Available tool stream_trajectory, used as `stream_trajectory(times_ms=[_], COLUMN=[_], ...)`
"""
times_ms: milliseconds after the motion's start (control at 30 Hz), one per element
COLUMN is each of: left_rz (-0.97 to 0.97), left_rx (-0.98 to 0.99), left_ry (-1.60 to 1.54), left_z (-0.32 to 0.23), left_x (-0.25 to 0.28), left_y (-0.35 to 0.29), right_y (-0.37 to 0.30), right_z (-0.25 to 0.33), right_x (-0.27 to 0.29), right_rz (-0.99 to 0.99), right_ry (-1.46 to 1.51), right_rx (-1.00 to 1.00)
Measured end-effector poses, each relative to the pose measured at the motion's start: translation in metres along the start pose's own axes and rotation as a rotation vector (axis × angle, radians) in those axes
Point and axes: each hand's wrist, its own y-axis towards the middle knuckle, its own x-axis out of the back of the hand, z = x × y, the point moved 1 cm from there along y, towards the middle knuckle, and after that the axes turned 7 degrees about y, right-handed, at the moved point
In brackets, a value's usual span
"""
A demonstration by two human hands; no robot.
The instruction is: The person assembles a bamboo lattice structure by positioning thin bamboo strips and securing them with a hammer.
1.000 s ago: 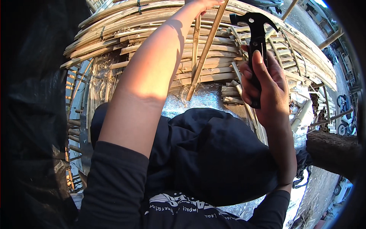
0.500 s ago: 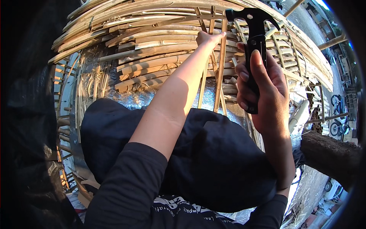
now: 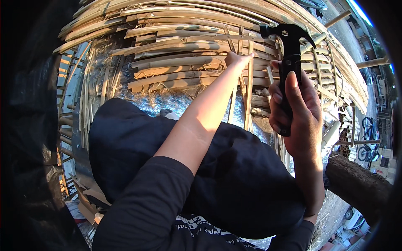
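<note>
My right hand (image 3: 299,104) is wrapped round the handle of a black claw hammer (image 3: 292,44), held upright in front of the bamboo with its claw pointing right. Farther out, the left arm stretches to where narrow bamboo strips cross. There my left hand (image 3: 238,61) is closed on an upright bamboo strip (image 3: 250,85), with one digit pointing right; its other fingers are partly hidden. Behind these strips lie rows of split bamboo slats (image 3: 180,62), running left to right. A thinner bamboo strip (image 3: 188,39) crosses over the slats near the left hand.
My dark-clothed leg (image 3: 247,175) fills the middle, over a shiny silver sheet (image 3: 167,102). A thick brown log (image 3: 356,184) juts in at the right. Bamboo lattice (image 3: 322,62) extends beyond the hammer. Dark sheeting (image 3: 29,146) hangs at the left; parked motorbikes (image 3: 368,140) stand far right.
Both hands and the hammer sit slightly lower and farther right in the picture, as the whole view has shifted too. Both grips look the same.
</note>
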Motion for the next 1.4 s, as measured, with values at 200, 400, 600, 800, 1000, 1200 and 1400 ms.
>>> stream_trajectory(times_ms=[200, 400, 600, 800, 1000, 1200, 1400], left_rz=[0.062, 0.217, 0.656, 0.602, 0.448, 0.738, 0.675], left_rx=[0.067, -0.034, 0.284, -0.009, -0.133, -0.201, -0.1], left_ry=[-0.117, -0.065, 0.382, 1.491, 1.651, 1.433, 1.268], left_z=[0.027, 0.043, -0.007, -0.121, -0.109, -0.036, -0.027], left_x=[-0.019, -0.01, 0.065, 0.213, 0.332, 0.407, 0.429], left_y=[-0.011, 0.012, -0.032, -0.144, -0.296, -0.376, -0.371], right_y=[-0.001, 0.003, 0.001, -0.012, -0.057, -0.128, -0.094], right_z=[-0.003, -0.009, -0.016, 0.002, 0.024, 0.018, -0.026], right_x=[0.006, 0.013, 0.025, 0.013, -0.019, -0.012, 0.015], right_rz=[-0.079, -0.04, 0.085, 0.306, 0.489, 0.444, 0.009], right_ry=[-0.033, -0.096, -0.363, -0.586, -0.969, -1.473, -1.55], right_rx=[-0.045, -0.072, -0.049, -0.102, 0.113, 0.311, 0.399])
